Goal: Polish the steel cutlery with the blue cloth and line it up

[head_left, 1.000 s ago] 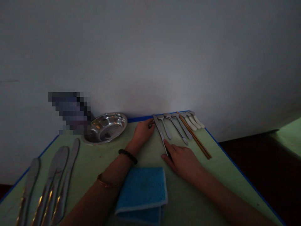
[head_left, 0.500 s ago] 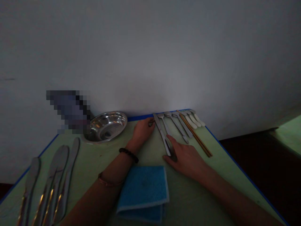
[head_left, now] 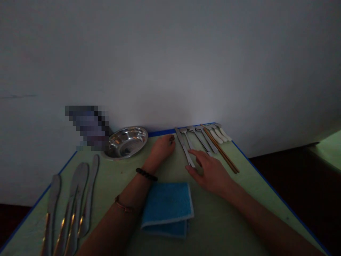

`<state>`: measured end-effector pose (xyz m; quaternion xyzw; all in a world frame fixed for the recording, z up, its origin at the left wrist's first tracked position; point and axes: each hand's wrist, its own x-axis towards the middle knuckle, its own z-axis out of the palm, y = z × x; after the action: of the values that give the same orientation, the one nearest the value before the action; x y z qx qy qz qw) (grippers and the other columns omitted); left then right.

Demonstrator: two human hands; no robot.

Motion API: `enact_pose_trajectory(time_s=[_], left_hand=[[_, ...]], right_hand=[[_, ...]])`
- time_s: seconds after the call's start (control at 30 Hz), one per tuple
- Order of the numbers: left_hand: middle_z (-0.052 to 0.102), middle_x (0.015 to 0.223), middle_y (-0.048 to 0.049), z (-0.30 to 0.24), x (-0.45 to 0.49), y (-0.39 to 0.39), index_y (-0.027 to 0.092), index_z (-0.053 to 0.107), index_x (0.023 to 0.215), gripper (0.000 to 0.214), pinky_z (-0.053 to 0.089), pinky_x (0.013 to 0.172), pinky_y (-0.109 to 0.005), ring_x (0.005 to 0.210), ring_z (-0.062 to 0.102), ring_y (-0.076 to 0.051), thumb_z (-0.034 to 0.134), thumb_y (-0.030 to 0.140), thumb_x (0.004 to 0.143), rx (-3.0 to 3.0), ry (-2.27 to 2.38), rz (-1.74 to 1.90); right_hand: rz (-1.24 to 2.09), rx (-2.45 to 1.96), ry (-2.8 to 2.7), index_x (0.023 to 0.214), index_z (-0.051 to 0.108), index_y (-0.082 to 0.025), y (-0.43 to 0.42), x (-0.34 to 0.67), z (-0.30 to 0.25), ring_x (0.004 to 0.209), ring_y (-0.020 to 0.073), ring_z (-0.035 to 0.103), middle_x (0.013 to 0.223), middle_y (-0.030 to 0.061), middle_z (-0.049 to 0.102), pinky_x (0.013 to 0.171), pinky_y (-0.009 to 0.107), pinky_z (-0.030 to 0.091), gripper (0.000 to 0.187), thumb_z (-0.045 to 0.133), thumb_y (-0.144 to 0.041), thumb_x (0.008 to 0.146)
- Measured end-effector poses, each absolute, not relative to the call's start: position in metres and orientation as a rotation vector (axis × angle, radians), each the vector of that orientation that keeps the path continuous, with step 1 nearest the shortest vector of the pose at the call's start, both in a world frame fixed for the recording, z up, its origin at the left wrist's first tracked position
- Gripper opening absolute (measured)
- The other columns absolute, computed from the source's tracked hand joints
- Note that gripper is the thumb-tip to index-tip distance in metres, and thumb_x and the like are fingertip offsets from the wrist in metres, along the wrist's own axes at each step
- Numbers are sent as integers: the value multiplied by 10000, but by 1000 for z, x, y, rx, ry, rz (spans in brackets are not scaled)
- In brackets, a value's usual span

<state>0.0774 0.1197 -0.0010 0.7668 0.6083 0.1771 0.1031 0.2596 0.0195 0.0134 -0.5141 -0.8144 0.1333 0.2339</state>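
My left hand (head_left: pixel 161 148) rests on the table with its fingers curled in, close beside the far end of a metal table knife (head_left: pixel 183 145). No object shows in those fingers. My right hand (head_left: pixel 210 170) lies at the knife's near end, thumb and index finger apart on either side of it; whether they touch it I cannot tell. To the right of the knife runs a row of cutlery: a metal fork (head_left: pixel 187 138), metal spoons (head_left: pixel 201 138), brown chopsticks (head_left: pixel 223 154) and several white-handled pieces (head_left: pixel 220 135). Right fingers hide the near ends of some.
A folded blue cloth (head_left: pixel 169 202) lies between my forearms. On the left are several metal knives (head_left: pixel 89 192) with shiny handles. Behind them stand a steel bowl (head_left: pixel 128 142) and a blurred-out object (head_left: pixel 92 124). The wall (head_left: pixel 170 71) meets the table's blue far edge.
The view has shifted slightly, so things on the left appear further right. My left fingers look more curled and a little apart from the knife. My right hand stays around its near end.
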Motion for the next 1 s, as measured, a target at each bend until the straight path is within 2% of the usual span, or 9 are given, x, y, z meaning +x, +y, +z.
enact_pose_trajectory(time_s=[0.13, 0.27, 0.33, 0.4, 0.47, 0.57, 0.77, 0.9, 1.0], left_hand=[[725, 958, -80, 22, 55, 88, 166, 666, 1008, 267, 496, 780, -273, 862, 673, -207, 473, 235, 838, 2329, 1804, 353], [712, 811, -63, 47, 15, 38, 190, 672, 863, 230, 491, 722, -290, 769, 663, -211, 475, 308, 846, 2374, 1900, 206], [686, 931, -109, 52, -12, 8, 167, 642, 952, 255, 464, 810, -371, 882, 637, -261, 456, 313, 858, 2362, 2060, 182], [606, 1111, -216, 49, -43, -19, 82, 583, 1093, 387, 396, 887, -504, 1065, 541, -368, 433, 362, 871, 2305, 2286, 157], [485, 1297, -238, 38, -73, -41, 60, 478, 1253, 535, 352, 941, -528, 1191, 442, -392, 394, 438, 883, 2150, 2603, 30], [350, 1413, -258, 17, -107, -60, 34, 351, 1365, 698, 291, 994, -555, 1297, 311, -410, 298, 542, 889, 1871, 2584, -165], [216, 1476, -246, -6, -126, -66, 90, 208, 1438, 718, 203, 1058, -525, 1371, 139, -351, 230, 564, 899, 1924, 2491, -79], [210, 1492, -204, -5, -127, -66, 226, 222, 1440, 667, 204, 1038, -566, 1367, 137, -370, 253, 594, 886, 1987, 2432, -11], [249, 1494, -151, -3, -129, -66, 250, 262, 1427, 561, 218, 1039, -555, 1371, 167, -344, 233, 502, 927, 2039, 2421, 40]], right_hand=[[584, -980, -2465, 1189, 522, -193, -4, 244, 20, 994, 184, 515, 1083, 88, 546, 878, 331, 430, 428, 476, -440, 843], [504, -829, -2662, 1223, 508, -221, -21, 212, 8, 1061, 219, 470, 1168, 89, 518, 935, 398, 394, 442, 496, -424, 831], [380, -869, -2655, 1247, 495, -196, -20, 195, 0, 1078, 229, 461, 1187, 104, 519, 960, 421, 372, 428, 447, -385, 866], [282, -934, -2623, 1257, 494, -155, -15, 182, -6, 1101, 240, 453, 1196, 126, 522, 978, 427, 355, 429, 384, -362, 897], [238, -988, -2606, 1283, 474, -127, -9, 172, -8, 1130, 260, 440, 1225, 150, 506, 983, 438, 349, 484, 342, -400, 907], [212, -1057, -2606, 1338, 410, -118, -7, 162, -9, 1153, 303, 421, 1282, 174, 461, 981, 484, 340, 638, 358, -537, 861], [194, -1127, -2554, 1356, 383, -139, -15, 153, -16, 1143, 303, 412, 1285, 165, 440, 984, 498, 339, 658, 403, -541, 836], [210, -1154, -2521, 1353, 388, -150, -13, 150, -20, 1150, 288, 405, 1282, 154, 433, 996, 484, 344, 626, 401, -521, 848], [211, -1162, -2514, 1355, 385, -161, -11, 147, -20, 1156, 288, 402, 1285, 150, 432, 996, 488, 349, 618, 404, -515, 849]])
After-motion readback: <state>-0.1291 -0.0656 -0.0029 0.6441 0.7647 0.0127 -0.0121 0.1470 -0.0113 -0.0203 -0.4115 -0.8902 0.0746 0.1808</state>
